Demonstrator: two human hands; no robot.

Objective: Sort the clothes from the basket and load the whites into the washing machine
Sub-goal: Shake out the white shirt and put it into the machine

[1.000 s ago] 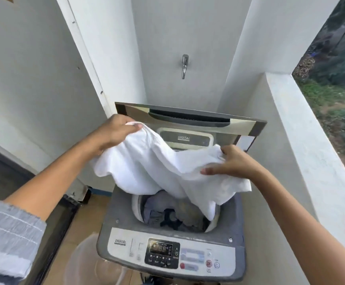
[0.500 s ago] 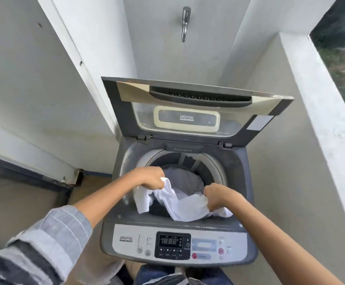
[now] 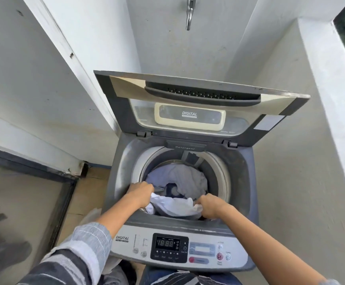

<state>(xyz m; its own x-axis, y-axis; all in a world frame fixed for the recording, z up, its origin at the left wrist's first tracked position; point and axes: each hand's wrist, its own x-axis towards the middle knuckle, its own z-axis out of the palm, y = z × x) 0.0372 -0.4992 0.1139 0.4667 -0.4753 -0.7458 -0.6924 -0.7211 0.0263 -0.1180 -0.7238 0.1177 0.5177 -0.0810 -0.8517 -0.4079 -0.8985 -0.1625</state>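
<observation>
A grey top-loading washing machine (image 3: 243,182) stands in front of me with its lid (image 3: 190,103) raised. Both hands reach into the near side of the drum. My left hand (image 3: 141,193) and my right hand (image 3: 210,206) each grip an end of a white garment (image 3: 173,206), which sits bunched low inside the drum opening. Behind it in the drum lie other pale clothes (image 3: 186,177) with a dark patch showing between them.
The control panel (image 3: 169,246) with a lit display faces me at the machine's front. A metal tap (image 3: 189,13) hangs on the wall above. White walls close in on both sides; a ledge (image 3: 332,99) runs on the right. A pale basket edge (image 3: 91,217) shows at the left of the machine.
The white garment, held spread above the machine a second ago, has come down into the drum. Both hands have followed it lower and closer together.
</observation>
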